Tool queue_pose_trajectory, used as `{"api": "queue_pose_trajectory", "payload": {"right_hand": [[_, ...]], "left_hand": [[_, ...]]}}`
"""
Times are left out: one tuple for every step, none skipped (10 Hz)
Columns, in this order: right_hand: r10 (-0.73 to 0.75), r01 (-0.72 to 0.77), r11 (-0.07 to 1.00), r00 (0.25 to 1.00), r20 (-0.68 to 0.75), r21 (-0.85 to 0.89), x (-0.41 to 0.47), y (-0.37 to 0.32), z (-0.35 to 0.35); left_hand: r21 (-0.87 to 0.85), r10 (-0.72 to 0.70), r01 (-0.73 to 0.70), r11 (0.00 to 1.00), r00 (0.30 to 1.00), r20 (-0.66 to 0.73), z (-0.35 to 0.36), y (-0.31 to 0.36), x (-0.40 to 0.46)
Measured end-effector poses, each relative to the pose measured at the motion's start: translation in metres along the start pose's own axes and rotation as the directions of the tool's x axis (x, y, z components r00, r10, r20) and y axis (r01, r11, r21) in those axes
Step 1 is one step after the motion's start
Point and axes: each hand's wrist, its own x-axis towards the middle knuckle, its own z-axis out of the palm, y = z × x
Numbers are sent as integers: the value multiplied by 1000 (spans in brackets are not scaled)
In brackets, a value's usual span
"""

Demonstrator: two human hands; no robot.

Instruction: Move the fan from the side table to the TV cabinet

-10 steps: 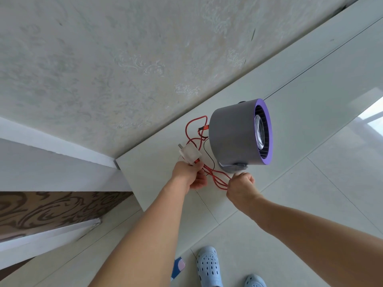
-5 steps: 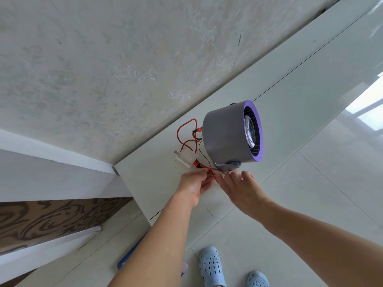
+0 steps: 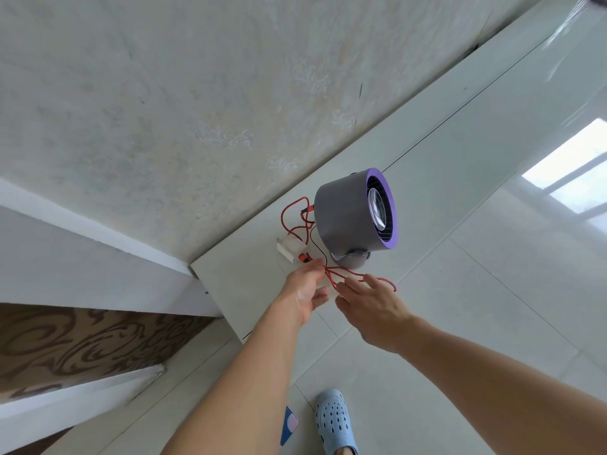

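The grey round fan with a purple front ring stands on its small foot on the pale glossy TV cabinet, near the cabinet's left end. Its red cable lies in loops beside and in front of it, ending at a white plug. My left hand hovers just in front of the plug, its fingertips at the cable's bunch, holding nothing. My right hand is flat with spread fingers over the front loop of the cable, below the fan's foot.
A textured pale wall rises right behind the cabinet. Glossy floor tiles lie in front. My blue perforated shoe and a small blue card are on the floor. A brown patterned panel is at the left.
Both hands have let go and opened: the right hand left the fan's foot, the left hand released the plug and cable. Both have drawn back slightly towards me. The fan stays put.
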Motion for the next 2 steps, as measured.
{"api": "queue_pose_trajectory", "payload": {"right_hand": [[172, -158, 958, 984, -41, 239, -15, -7, -25], [265, -244, 915, 964, -24, 321, -35, -11, -43]], "left_hand": [[-1, 47, -47, 999, 998, -37, -1, -4, -19], [-31, 69, -70, 997, 996, -55, 0, -12, -42]]}}
